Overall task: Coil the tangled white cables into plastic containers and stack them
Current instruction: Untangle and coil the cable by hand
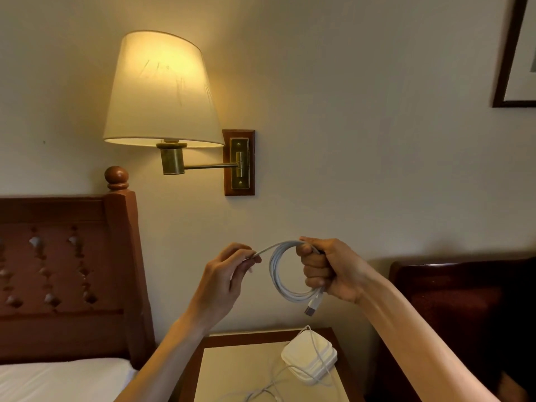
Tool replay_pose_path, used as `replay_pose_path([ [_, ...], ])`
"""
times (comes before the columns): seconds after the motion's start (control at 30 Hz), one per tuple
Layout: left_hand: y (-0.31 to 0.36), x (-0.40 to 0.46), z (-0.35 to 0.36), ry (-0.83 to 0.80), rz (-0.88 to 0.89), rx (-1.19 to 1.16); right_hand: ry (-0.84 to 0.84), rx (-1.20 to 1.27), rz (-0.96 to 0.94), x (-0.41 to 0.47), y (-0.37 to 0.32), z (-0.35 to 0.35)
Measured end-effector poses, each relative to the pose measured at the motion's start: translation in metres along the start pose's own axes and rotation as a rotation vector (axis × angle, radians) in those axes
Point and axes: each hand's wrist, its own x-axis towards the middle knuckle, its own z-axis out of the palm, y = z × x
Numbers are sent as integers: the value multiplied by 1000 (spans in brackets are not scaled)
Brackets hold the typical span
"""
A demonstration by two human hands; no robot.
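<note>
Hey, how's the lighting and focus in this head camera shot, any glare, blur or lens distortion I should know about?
Head view: warm, dim light from the lit wall lamp, whose shade glares brightest; the right armchair sinks into shadow; wide-angle bending shows on the picture frame and headboard; the left hand, right hand and white cable coil look reasonably sharp.

Cut off at 6 o'clock: worktop and loose cable. Cropped at 2 o'clock: picture frame. Hidden inside right-hand fingers: part of coiled cable.
</note>
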Motion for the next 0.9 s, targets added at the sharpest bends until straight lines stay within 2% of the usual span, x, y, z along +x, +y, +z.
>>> replay_pose_path([
  [0.07,2,-1,2,54,-62,-45,-6,37,11,2,3,2],
  [0.23,-3,-7,13,42,-247,-70,-2,83,5,7,7,4],
  [0.27,-1,-6,14,50,-361,-167,-2,87,0,9,7,5],
  [0.37,14,4,15,134,-810,-731,-1,117,-13,11,6,9],
  [0.43,22,10,14,164,-953,-968,3,108,-18,13,6,12],
  [0.6,36,12,11,125,-1097,-1347,58,21,-60,16,13,17],
  [0.7,44,9,11,14,-1128,-1391,108,-71,-115,18,15,17],
  [0.77,49,9,9,-1,-1121,-1449,135,-134,-153,20,15,18],
  [0.83,53,9,7,7,-1062,-1397,152,-161,-175,21,15,18],
  [0.9,56,8,10,-6,-936,-1129,156,-177,-192,21,16,19],
])
